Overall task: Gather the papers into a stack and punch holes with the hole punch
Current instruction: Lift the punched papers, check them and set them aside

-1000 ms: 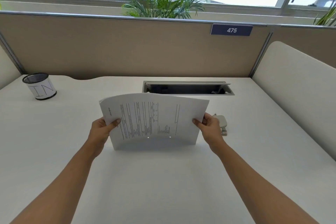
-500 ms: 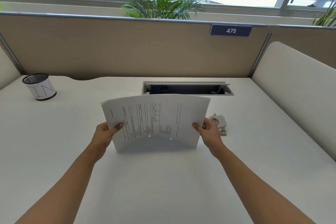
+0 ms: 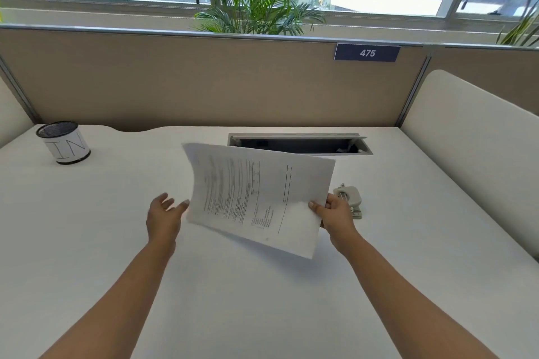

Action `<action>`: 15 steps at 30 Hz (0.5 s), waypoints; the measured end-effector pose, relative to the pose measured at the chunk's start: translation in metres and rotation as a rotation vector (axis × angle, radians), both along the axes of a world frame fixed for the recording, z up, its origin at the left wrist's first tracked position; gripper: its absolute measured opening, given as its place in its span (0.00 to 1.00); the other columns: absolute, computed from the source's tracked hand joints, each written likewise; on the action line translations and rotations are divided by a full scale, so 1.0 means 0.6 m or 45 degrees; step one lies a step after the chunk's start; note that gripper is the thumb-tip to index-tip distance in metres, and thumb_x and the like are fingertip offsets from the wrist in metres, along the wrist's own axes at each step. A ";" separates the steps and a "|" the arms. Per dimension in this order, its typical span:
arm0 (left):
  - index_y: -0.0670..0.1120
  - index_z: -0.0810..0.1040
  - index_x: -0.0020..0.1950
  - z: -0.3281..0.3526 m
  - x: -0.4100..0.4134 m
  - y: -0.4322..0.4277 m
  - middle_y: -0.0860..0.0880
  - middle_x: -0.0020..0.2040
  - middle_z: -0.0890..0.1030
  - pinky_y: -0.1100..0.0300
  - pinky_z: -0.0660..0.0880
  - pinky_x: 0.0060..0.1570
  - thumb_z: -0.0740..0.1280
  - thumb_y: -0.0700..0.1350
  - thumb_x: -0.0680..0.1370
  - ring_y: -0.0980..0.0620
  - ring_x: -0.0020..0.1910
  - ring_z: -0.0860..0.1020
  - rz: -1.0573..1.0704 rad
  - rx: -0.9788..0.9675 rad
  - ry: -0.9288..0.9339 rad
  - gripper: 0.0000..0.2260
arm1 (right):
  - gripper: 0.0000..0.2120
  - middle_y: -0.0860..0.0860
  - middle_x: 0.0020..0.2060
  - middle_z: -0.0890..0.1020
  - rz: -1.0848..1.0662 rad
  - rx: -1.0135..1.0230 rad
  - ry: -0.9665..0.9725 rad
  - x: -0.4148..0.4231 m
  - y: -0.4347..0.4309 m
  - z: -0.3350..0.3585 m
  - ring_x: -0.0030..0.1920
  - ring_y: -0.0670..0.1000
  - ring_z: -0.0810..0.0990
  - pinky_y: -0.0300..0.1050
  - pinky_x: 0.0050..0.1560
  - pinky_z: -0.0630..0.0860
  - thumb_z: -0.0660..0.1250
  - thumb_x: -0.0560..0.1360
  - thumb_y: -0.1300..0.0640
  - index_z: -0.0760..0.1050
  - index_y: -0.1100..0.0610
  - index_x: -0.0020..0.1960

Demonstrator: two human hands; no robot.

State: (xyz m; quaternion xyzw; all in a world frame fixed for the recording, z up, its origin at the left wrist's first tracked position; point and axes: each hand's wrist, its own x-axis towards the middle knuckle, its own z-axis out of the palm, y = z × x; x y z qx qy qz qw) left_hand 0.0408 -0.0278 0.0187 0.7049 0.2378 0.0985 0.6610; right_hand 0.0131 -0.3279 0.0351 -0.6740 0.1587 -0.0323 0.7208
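While the stack of papers point(image 3: 256, 198) is held up off the white desk point(image 3: 116, 242), it is gripped at its right edge only, pinched by the right hand point(image 3: 335, 218) with the thumb laid across the front sheet. A tilt is seen: the left side is raised high, the lower right corner is dipped toward the desk, and a curl is shown along the left edge. Blurred black print is carried on the white front sheet, run sideways to the viewer.

The left hand point(image 3: 163, 216) is spread wide just beside the stack's left edge, fingers relaxed, nothing grasped. Whether its thumb tip touches the paper cannot be told.

Now the count. One stack is tallied, though its sheets cannot be. One pale grey hole punch point(image 3: 351, 198) is set on the desk just behind the right hand, partly hidden by it. Two hands are counted. One mesh pen cup point(image 3: 65, 144), banded white and lettered "IN", is stood at the desk's far left, well apart from the papers. One open cable hatch point(image 3: 297, 144) is sunk in the desk beyond the stack. One blue plate point(image 3: 367, 52) marked 475 is fixed to the beige partition point(image 3: 175, 81), and one palm point(image 3: 250, 0) is seen behind it.
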 end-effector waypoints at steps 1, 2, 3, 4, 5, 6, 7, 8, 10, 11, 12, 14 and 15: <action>0.41 0.64 0.71 -0.005 -0.004 -0.007 0.42 0.68 0.71 0.47 0.67 0.67 0.70 0.42 0.74 0.42 0.65 0.71 0.017 -0.015 0.054 0.27 | 0.12 0.55 0.46 0.81 -0.019 0.020 0.026 -0.001 0.002 -0.003 0.46 0.55 0.78 0.55 0.52 0.77 0.64 0.74 0.68 0.74 0.62 0.57; 0.40 0.63 0.71 -0.010 -0.008 -0.014 0.41 0.69 0.70 0.47 0.66 0.67 0.70 0.43 0.74 0.41 0.65 0.70 0.021 -0.037 0.113 0.29 | 0.11 0.56 0.48 0.80 -0.039 0.042 0.054 -0.002 0.004 -0.006 0.47 0.56 0.78 0.57 0.54 0.76 0.64 0.75 0.68 0.74 0.62 0.57; 0.39 0.62 0.72 -0.014 -0.013 -0.022 0.41 0.69 0.69 0.47 0.66 0.67 0.70 0.42 0.74 0.40 0.65 0.70 0.012 -0.070 0.162 0.29 | 0.12 0.57 0.50 0.80 -0.063 0.073 0.081 -0.004 0.006 -0.010 0.49 0.56 0.77 0.57 0.54 0.76 0.63 0.75 0.69 0.74 0.62 0.57; 0.38 0.61 0.72 -0.016 -0.019 -0.032 0.40 0.69 0.68 0.47 0.66 0.67 0.69 0.41 0.74 0.41 0.64 0.71 -0.004 -0.121 0.196 0.29 | 0.12 0.58 0.51 0.79 -0.088 0.122 0.100 -0.006 0.009 -0.014 0.50 0.56 0.77 0.53 0.51 0.77 0.63 0.75 0.69 0.74 0.64 0.58; 0.37 0.60 0.72 -0.017 -0.025 -0.042 0.39 0.67 0.69 0.49 0.68 0.66 0.68 0.40 0.75 0.43 0.60 0.72 -0.023 -0.197 0.217 0.29 | 0.12 0.58 0.52 0.79 -0.114 0.181 0.116 -0.009 0.012 -0.016 0.51 0.56 0.77 0.49 0.47 0.76 0.63 0.75 0.69 0.73 0.64 0.58; 0.36 0.60 0.73 -0.018 -0.031 -0.054 0.39 0.64 0.70 0.50 0.69 0.63 0.68 0.39 0.75 0.44 0.56 0.74 -0.046 -0.285 0.231 0.29 | 0.11 0.58 0.52 0.78 -0.142 0.237 0.128 -0.012 0.016 -0.019 0.51 0.56 0.76 0.46 0.45 0.76 0.63 0.75 0.70 0.74 0.64 0.56; 0.35 0.60 0.72 -0.018 -0.037 -0.066 0.39 0.60 0.71 0.51 0.71 0.61 0.67 0.38 0.76 0.44 0.54 0.75 -0.067 -0.380 0.248 0.28 | 0.08 0.58 0.52 0.78 -0.166 0.288 0.140 -0.015 0.019 -0.021 0.51 0.56 0.76 0.44 0.43 0.76 0.62 0.75 0.70 0.74 0.63 0.52; 0.33 0.61 0.71 -0.018 -0.043 -0.077 0.38 0.58 0.72 0.51 0.72 0.59 0.66 0.37 0.76 0.42 0.55 0.75 -0.092 -0.469 0.260 0.26 | 0.06 0.58 0.51 0.78 -0.186 0.327 0.153 -0.019 0.024 -0.024 0.51 0.56 0.76 0.44 0.43 0.76 0.62 0.75 0.70 0.74 0.61 0.47; 0.32 0.66 0.67 -0.016 -0.051 -0.096 0.38 0.53 0.75 0.50 0.73 0.56 0.65 0.38 0.77 0.39 0.55 0.75 -0.148 -0.613 0.270 0.21 | 0.07 0.59 0.52 0.78 -0.216 0.376 0.183 -0.024 0.031 -0.029 0.50 0.56 0.76 0.46 0.46 0.77 0.62 0.75 0.71 0.73 0.60 0.45; 0.32 0.69 0.64 -0.014 -0.055 -0.103 0.39 0.50 0.77 0.49 0.73 0.54 0.64 0.38 0.77 0.39 0.53 0.76 -0.180 -0.670 0.268 0.17 | 0.06 0.61 0.54 0.78 -0.227 0.389 0.194 -0.028 0.034 -0.031 0.50 0.56 0.76 0.47 0.48 0.76 0.62 0.75 0.71 0.73 0.61 0.47; 0.33 0.71 0.61 -0.010 -0.059 -0.110 0.39 0.48 0.78 0.49 0.74 0.53 0.64 0.39 0.78 0.40 0.51 0.77 -0.213 -0.707 0.261 0.14 | 0.07 0.62 0.56 0.78 -0.232 0.400 0.200 -0.031 0.037 -0.033 0.50 0.56 0.76 0.48 0.49 0.76 0.62 0.75 0.71 0.73 0.62 0.49; 0.35 0.74 0.57 -0.004 -0.065 -0.120 0.39 0.47 0.80 0.52 0.77 0.48 0.63 0.38 0.78 0.42 0.46 0.80 -0.257 -0.739 0.231 0.10 | 0.06 0.63 0.58 0.77 -0.234 0.420 0.211 -0.036 0.043 -0.037 0.50 0.56 0.76 0.49 0.51 0.76 0.62 0.75 0.71 0.73 0.62 0.48; 0.35 0.75 0.56 -0.002 -0.066 -0.125 0.39 0.47 0.81 0.54 0.79 0.44 0.63 0.36 0.77 0.45 0.43 0.81 -0.269 -0.742 0.215 0.09 | 0.06 0.63 0.58 0.77 -0.236 0.427 0.219 -0.040 0.046 -0.039 0.50 0.56 0.76 0.50 0.53 0.75 0.62 0.75 0.71 0.73 0.61 0.45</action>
